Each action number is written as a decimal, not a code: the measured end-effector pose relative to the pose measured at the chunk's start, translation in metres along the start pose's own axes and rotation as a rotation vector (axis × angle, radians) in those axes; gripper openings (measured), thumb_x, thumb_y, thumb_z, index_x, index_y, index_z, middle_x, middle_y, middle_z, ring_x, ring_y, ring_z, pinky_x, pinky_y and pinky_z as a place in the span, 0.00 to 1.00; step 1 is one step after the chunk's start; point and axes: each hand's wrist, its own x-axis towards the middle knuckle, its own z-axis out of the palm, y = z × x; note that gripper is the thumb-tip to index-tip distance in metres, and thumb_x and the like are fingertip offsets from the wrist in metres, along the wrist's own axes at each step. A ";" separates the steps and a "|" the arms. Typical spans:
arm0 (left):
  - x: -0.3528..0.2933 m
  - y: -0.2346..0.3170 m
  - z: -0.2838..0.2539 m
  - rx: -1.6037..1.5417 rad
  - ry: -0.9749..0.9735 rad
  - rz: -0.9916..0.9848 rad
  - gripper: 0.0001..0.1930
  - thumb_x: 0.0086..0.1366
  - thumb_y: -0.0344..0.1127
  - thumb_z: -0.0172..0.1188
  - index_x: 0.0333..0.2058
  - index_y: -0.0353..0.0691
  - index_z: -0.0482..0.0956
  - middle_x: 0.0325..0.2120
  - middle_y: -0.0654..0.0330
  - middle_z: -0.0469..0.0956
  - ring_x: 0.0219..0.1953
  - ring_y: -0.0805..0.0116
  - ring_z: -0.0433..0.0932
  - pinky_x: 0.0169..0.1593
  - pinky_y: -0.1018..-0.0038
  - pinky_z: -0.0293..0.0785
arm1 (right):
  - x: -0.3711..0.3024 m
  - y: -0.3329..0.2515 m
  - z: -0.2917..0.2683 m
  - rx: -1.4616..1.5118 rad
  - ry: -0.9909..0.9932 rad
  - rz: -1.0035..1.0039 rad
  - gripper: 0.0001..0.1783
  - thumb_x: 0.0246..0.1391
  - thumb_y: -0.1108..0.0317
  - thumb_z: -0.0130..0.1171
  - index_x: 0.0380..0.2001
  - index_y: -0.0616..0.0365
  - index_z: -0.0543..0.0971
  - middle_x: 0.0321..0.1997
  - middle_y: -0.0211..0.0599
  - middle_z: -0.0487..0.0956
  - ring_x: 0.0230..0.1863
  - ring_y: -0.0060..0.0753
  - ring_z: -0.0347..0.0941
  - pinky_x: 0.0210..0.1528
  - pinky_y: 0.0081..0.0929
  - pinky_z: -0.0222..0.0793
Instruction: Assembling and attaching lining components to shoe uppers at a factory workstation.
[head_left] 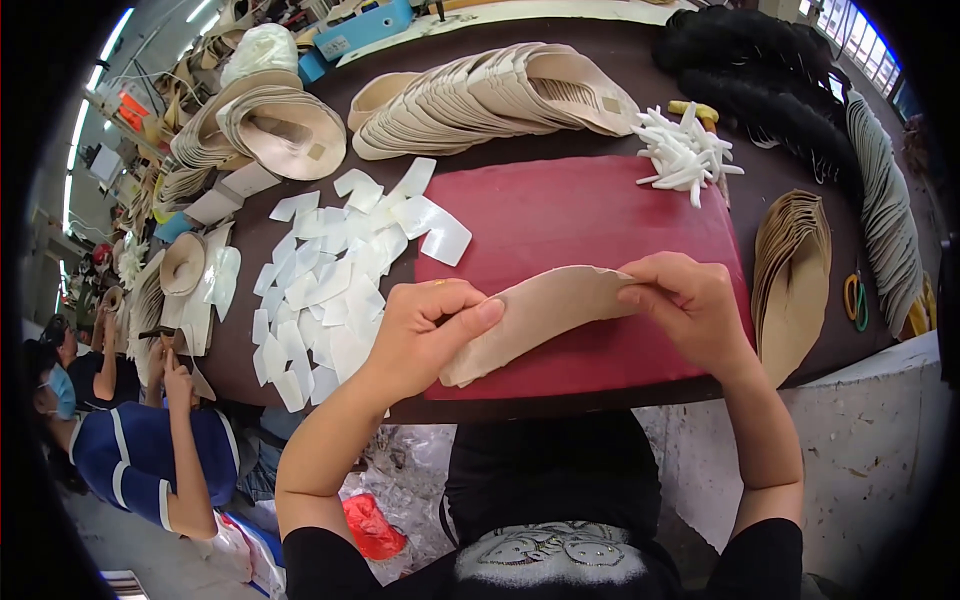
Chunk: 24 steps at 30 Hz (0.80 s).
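A curved beige shoe-upper piece is stretched between my two hands above the red mat. My left hand pinches its left part, thumb on top and fingers curled beneath. At its far right corner, my right hand grips the edge between thumb and fingers. Left of the mat, overlapping its edge, lies a loose heap of thin white plastic-like pieces. Small white sticks are piled at the mat's far right corner, beside a yellow-headed tool they partly cover.
Nested beige uppers line the table's far side, with another stack to their left. On the right are brown folded pieces, scissors, black fluffy strips and a grey stack. Co-workers sit at left.
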 end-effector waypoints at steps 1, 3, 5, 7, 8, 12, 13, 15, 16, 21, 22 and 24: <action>-0.001 0.005 -0.001 0.014 0.010 0.011 0.10 0.65 0.33 0.60 0.24 0.39 0.77 0.18 0.69 0.71 0.22 0.79 0.65 0.28 0.81 0.62 | 0.005 -0.002 -0.002 0.003 0.005 -0.020 0.15 0.50 0.71 0.66 0.43 0.62 0.83 0.34 0.30 0.83 0.34 0.26 0.75 0.46 0.27 0.71; 0.000 0.008 -0.001 -0.032 0.059 -0.081 0.11 0.66 0.34 0.58 0.24 0.39 0.77 0.17 0.70 0.70 0.21 0.81 0.62 0.26 0.83 0.59 | 0.014 -0.006 -0.002 0.093 -0.037 0.082 0.13 0.51 0.73 0.64 0.41 0.65 0.83 0.32 0.29 0.82 0.31 0.22 0.72 0.38 0.22 0.68; 0.003 0.007 0.000 -0.087 0.098 -0.175 0.13 0.68 0.34 0.57 0.23 0.38 0.77 0.16 0.71 0.70 0.20 0.84 0.60 0.24 0.85 0.57 | 0.023 -0.007 -0.004 0.180 -0.080 0.193 0.10 0.53 0.74 0.62 0.39 0.67 0.82 0.30 0.29 0.81 0.28 0.18 0.69 0.31 0.17 0.66; 0.001 0.003 -0.001 -0.104 0.117 -0.170 0.13 0.69 0.35 0.56 0.23 0.38 0.77 0.16 0.71 0.70 0.19 0.84 0.60 0.24 0.85 0.57 | 0.029 -0.005 -0.010 0.217 -0.101 0.208 0.10 0.53 0.74 0.62 0.39 0.67 0.83 0.30 0.28 0.81 0.29 0.17 0.69 0.32 0.16 0.66; 0.001 -0.002 -0.004 -0.124 0.135 -0.167 0.14 0.69 0.35 0.56 0.23 0.38 0.77 0.16 0.71 0.70 0.19 0.84 0.60 0.24 0.85 0.57 | 0.033 -0.003 -0.013 0.254 -0.123 0.226 0.10 0.54 0.74 0.62 0.39 0.67 0.83 0.31 0.28 0.81 0.30 0.16 0.69 0.33 0.15 0.67; 0.002 -0.013 -0.006 -0.205 0.194 -0.199 0.14 0.70 0.36 0.55 0.24 0.38 0.78 0.17 0.72 0.70 0.19 0.84 0.60 0.23 0.85 0.56 | 0.039 0.009 -0.024 0.324 -0.173 0.260 0.10 0.56 0.73 0.62 0.40 0.67 0.83 0.31 0.25 0.81 0.30 0.14 0.68 0.35 0.13 0.67; 0.001 -0.014 -0.005 -0.250 0.229 -0.241 0.14 0.70 0.37 0.55 0.25 0.38 0.78 0.17 0.71 0.71 0.19 0.85 0.61 0.23 0.85 0.57 | 0.038 0.013 -0.026 0.320 -0.190 0.257 0.11 0.56 0.72 0.62 0.40 0.67 0.82 0.30 0.25 0.80 0.30 0.14 0.68 0.35 0.12 0.67; 0.002 -0.013 -0.005 -0.339 0.300 -0.327 0.14 0.70 0.37 0.55 0.26 0.38 0.79 0.17 0.71 0.71 0.19 0.85 0.61 0.22 0.85 0.57 | 0.038 0.018 -0.030 0.313 -0.227 0.251 0.12 0.57 0.71 0.62 0.42 0.67 0.82 0.30 0.25 0.80 0.30 0.14 0.68 0.34 0.12 0.66; 0.001 -0.013 -0.005 -0.336 0.301 -0.328 0.14 0.70 0.37 0.55 0.26 0.38 0.79 0.17 0.71 0.71 0.19 0.85 0.61 0.22 0.85 0.57 | 0.038 0.018 -0.031 0.315 -0.227 0.250 0.12 0.57 0.71 0.62 0.42 0.67 0.82 0.30 0.25 0.80 0.30 0.14 0.68 0.34 0.12 0.66; -0.010 -0.010 -0.006 0.126 0.343 0.123 0.09 0.67 0.37 0.58 0.31 0.39 0.81 0.20 0.66 0.76 0.20 0.79 0.68 0.27 0.82 0.66 | 0.042 0.018 -0.034 0.257 -0.135 0.164 0.13 0.55 0.74 0.60 0.43 0.66 0.81 0.39 0.31 0.82 0.37 0.22 0.73 0.45 0.21 0.70; -0.015 -0.003 -0.003 0.488 0.327 0.339 0.08 0.66 0.36 0.59 0.34 0.39 0.81 0.22 0.63 0.77 0.23 0.76 0.71 0.31 0.81 0.71 | 0.042 0.014 -0.036 0.039 -0.025 0.024 0.14 0.54 0.74 0.59 0.44 0.66 0.81 0.42 0.33 0.81 0.40 0.25 0.74 0.48 0.24 0.69; -0.016 0.015 0.019 0.709 0.172 0.538 0.07 0.63 0.35 0.59 0.35 0.39 0.81 0.25 0.62 0.79 0.27 0.73 0.73 0.38 0.78 0.73 | 0.036 0.000 -0.036 -0.372 0.166 -0.267 0.15 0.51 0.76 0.58 0.44 0.65 0.81 0.48 0.37 0.80 0.47 0.32 0.74 0.56 0.31 0.67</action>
